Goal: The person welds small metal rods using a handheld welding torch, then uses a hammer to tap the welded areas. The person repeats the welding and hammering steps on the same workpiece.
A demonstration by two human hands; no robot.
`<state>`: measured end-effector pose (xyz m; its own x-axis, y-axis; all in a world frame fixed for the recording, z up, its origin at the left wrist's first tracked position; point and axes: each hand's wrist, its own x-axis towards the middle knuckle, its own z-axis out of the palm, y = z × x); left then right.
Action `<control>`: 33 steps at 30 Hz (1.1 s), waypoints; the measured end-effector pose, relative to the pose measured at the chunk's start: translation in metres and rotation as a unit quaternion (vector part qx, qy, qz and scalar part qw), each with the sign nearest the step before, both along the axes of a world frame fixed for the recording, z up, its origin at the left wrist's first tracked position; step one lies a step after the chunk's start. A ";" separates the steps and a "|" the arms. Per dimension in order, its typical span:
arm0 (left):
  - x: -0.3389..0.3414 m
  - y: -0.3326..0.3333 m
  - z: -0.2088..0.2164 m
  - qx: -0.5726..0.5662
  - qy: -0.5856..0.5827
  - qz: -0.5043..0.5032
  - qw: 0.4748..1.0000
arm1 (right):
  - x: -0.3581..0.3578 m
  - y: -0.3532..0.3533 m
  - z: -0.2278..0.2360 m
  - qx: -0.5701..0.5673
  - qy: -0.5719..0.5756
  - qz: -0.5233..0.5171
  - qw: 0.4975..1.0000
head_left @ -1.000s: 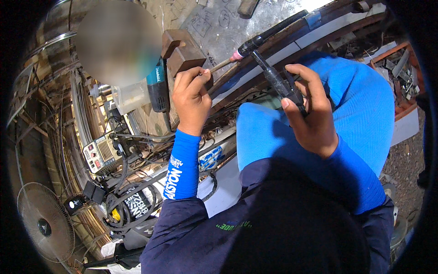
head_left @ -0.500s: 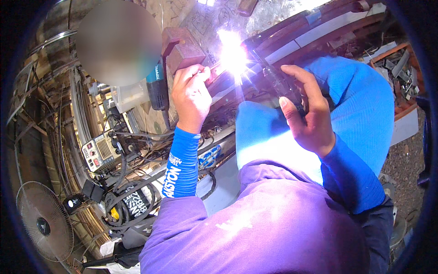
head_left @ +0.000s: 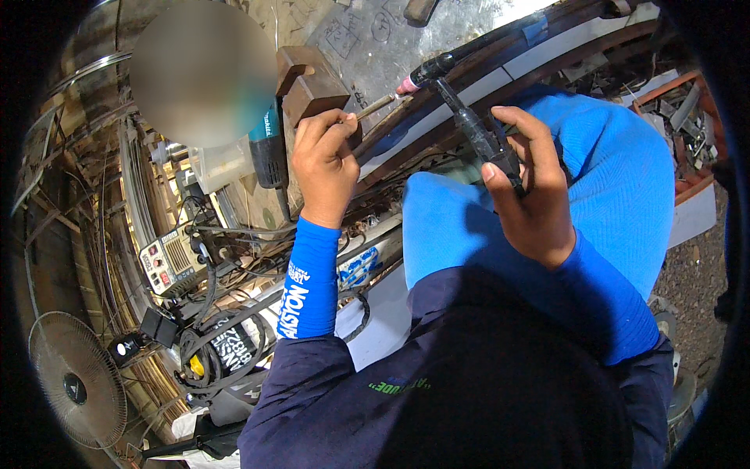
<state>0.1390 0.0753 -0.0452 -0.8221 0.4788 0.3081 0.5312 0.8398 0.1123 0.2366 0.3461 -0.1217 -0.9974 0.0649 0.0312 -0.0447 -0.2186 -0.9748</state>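
Note:
My left hand (head_left: 324,164) is closed, its fingertips pinching a thin metal rod (head_left: 376,106) by its near end. The rod points up and right along the bench edge. My right hand (head_left: 537,187) holds a black TIG welding torch (head_left: 475,133) between thumb and fingers. At the torch head, a pink nozzle (head_left: 405,86) sits right by the rod's far end, where a small bright spot shows; whether they touch I cannot tell. A brown metal block (head_left: 316,95) stands just beyond my left hand.
On the left are a teal and black power tool (head_left: 268,148), a welding machine (head_left: 173,259) with tangled cables, and a fan (head_left: 76,388). A metal sheet (head_left: 363,51) covers the bench top. Metal scraps (head_left: 687,113) fill a container at far right.
The bright welding arc at the torch nozzle has gone out, so the nozzle and rod now show. Both hands have hardly moved.

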 end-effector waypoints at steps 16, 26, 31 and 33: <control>0.000 -0.003 -0.004 -0.001 0.012 -0.001 1.000 | -0.017 0.013 0.009 -0.053 -0.050 0.053 0.996; 0.005 -0.001 -0.010 0.005 0.040 0.003 0.999 | -0.035 0.031 0.019 -0.001 -0.053 0.082 0.995; 0.005 -0.003 -0.013 0.005 0.054 -0.002 0.999 | -0.037 0.031 0.019 -0.004 -0.052 0.088 0.995; 0.006 -0.002 -0.013 0.006 0.051 -0.001 0.999 | -0.038 0.031 0.018 -0.006 -0.044 0.088 0.995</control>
